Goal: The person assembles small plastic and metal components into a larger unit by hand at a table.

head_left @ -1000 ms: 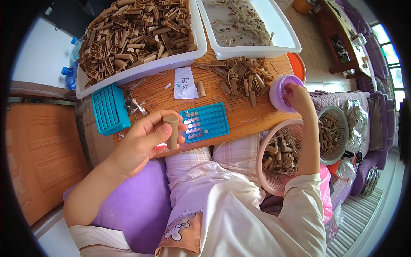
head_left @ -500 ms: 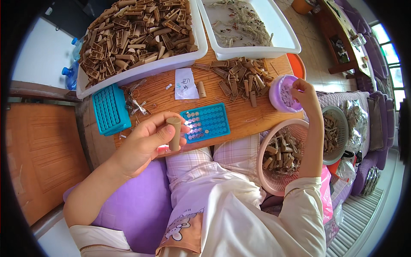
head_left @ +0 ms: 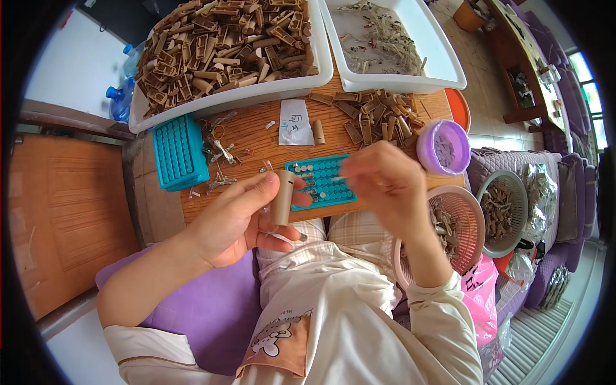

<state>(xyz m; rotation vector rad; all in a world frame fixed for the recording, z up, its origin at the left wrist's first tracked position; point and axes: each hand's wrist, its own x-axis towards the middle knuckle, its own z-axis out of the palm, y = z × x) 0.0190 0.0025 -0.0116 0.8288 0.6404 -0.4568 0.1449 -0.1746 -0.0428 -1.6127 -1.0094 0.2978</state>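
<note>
while left fingers (head_left: 265, 188) clasp a tube (head_left: 282, 204), right fingers (head_left: 364, 167) hover.

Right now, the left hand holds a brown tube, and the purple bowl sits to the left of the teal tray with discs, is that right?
Not quite: the head view shows the purple bowl to the right of the teal tray. The left hand does hold a brown tube.

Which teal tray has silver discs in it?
The single tray before you, with silver discs in some wells; the stacked trays at left show none.
</note>
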